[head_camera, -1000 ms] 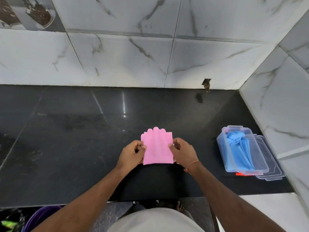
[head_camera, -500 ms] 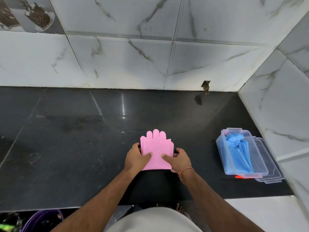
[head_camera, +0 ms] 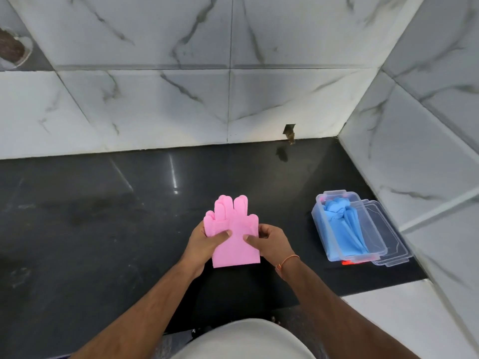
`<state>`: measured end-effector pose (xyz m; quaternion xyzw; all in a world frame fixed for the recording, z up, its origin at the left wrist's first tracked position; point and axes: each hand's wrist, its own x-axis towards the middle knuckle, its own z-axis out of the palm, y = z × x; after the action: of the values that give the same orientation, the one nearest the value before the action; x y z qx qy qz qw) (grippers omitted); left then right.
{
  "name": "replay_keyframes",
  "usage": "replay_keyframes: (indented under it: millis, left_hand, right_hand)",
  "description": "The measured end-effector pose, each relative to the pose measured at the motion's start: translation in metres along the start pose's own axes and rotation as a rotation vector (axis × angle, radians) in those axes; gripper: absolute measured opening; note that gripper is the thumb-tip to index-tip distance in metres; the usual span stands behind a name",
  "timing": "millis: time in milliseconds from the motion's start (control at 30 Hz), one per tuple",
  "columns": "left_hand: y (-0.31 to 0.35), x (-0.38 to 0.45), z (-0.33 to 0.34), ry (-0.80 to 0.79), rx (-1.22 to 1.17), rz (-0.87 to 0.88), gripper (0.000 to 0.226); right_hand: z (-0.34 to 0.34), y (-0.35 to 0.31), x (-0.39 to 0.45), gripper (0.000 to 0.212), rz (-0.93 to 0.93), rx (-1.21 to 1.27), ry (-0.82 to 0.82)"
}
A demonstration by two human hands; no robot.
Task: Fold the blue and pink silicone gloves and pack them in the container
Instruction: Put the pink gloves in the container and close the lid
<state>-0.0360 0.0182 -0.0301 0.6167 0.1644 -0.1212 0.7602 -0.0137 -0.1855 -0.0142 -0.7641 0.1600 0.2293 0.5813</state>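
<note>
The folded pink glove (head_camera: 234,230) is held over the black counter (head_camera: 103,229), fingers pointing away from me. My left hand (head_camera: 204,242) grips its left edge, thumb on top. My right hand (head_camera: 269,242) grips its right edge, thumb pressed on the palm area. To the right stands a clear plastic container (head_camera: 321,229) with the folded blue glove (head_camera: 344,229) lying inside it.
The container's clear lid (head_camera: 383,229) lies under and beside it, against the right marble wall (head_camera: 427,151). A small red item (head_camera: 346,262) shows at the container's near end. The back marble wall (head_camera: 181,99) borders the counter.
The pink glove has been lifted slightly off the counter and tilted. Both thumbs have moved onto its top, and its fingers now look bunched rather than flat.
</note>
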Motion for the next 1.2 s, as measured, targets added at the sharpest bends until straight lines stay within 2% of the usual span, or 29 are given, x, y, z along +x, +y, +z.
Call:
replay_keyframes:
  millis: [100,200,333,467,567,733,867,967,1100,1200]
  left_hand:
    - [0.009,0.005,0.031,-0.028,-0.075,0.015,0.052]
    - [0.018,0.011,0.069,-0.078,-0.097,0.028,0.054]
    - [0.03,0.02,0.129,-0.154,-0.105,0.005,0.05]
    - [0.039,0.027,0.185,-0.234,-0.055,-0.044,0.037]
    - [0.041,0.034,0.225,-0.289,0.024,-0.051,0.03]
    - [0.032,0.046,0.273,-0.23,0.148,-0.045,0.037]
    - [0.017,0.053,0.291,-0.111,0.331,0.019,0.047]
    - [0.013,0.057,0.293,-0.015,0.657,0.134,0.048]
    - [0.017,0.06,0.289,0.004,0.841,0.179,0.057]
    - [0.033,0.064,0.291,-0.052,1.035,0.393,0.061]
  right_hand:
    - [-0.032,-0.01,-0.008,0.042,-0.094,-0.084,0.074]
    - [-0.075,-0.018,-0.016,0.038,-0.163,-0.133,0.133]
    - [-0.142,-0.02,-0.027,0.035,-0.21,-0.052,0.197]
    - [-0.208,-0.016,-0.034,0.026,-0.21,-0.023,0.279]
    - [-0.251,-0.008,-0.038,0.031,-0.196,-0.06,0.334]
    - [-0.301,0.005,-0.034,0.036,-0.169,-0.231,0.383]
    - [-0.316,0.018,-0.026,0.044,-0.13,-0.402,0.389]
    - [-0.314,0.028,-0.023,0.05,-0.163,-0.524,0.399]
    - [-0.307,0.031,-0.022,0.063,-0.24,-0.698,0.42]
    - [-0.314,0.028,-0.024,0.073,-0.311,-0.797,0.459]
